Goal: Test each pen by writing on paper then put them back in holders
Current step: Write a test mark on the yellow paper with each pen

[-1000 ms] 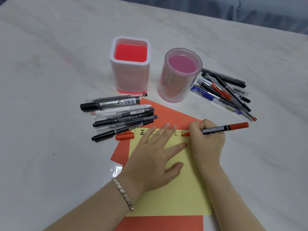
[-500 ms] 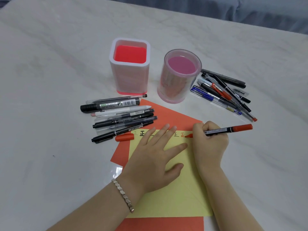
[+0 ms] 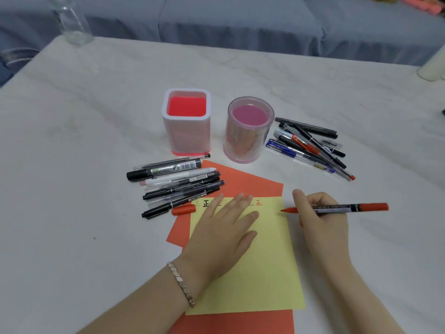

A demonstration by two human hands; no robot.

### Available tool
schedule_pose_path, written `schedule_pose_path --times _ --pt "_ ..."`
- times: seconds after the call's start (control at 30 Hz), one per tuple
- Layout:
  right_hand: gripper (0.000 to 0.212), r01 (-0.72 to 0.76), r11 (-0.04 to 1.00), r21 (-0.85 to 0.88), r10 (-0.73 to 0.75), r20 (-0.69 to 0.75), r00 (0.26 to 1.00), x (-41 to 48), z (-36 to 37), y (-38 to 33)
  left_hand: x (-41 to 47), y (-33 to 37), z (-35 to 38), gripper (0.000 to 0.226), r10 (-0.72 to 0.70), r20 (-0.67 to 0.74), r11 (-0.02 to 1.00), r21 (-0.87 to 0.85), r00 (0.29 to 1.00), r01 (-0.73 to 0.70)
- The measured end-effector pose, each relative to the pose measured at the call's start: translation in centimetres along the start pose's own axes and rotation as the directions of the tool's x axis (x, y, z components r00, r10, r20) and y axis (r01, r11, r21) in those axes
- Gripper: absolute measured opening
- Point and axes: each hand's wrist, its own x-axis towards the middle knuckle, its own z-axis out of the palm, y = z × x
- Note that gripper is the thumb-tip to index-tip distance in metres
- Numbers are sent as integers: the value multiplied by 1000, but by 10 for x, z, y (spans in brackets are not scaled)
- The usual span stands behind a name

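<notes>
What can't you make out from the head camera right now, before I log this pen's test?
1. Head view: the left hand covers the middle marks on the yellow paper, so they are unreadable.
2. Head view: print on the red pen in the right hand is too small and blurred.
3. Head view: the right pen pile overlaps, so the count is unsure.
4. Head view: the clear bottle is cut off by the top edge.

正 repeated, on yellow paper (image 3: 265, 273) (red, black)
</notes>
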Motion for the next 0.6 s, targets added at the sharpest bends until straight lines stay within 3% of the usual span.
schedule_pose_path --times 0.13,0.27,0.47,0.53,0.6 --pt "30 -2 999 -36 5 83 997 -9 -16 0 1 -10 -28 15 -111 -254 989 64 961 131" --pt "29 -15 1000 -26 18 134 991 -16 -22 -6 -16 -33 -42 28 -259 -168 938 192 951 289" --pt "28 -26 999 41 18 184 983 -23 -21 -12 -30 -46 -46 23 -286 -53 937 193 957 291" --pt "25 -37 995 98 18 187 982 -27 -21 -17 -29 -38 -53 11 -385 -45 918 81 922 388" --pt "29 -96 964 250 44 206 978 -30 -21 -24 -29 -25 -62 9 -513 -42 845 -196 857 497"
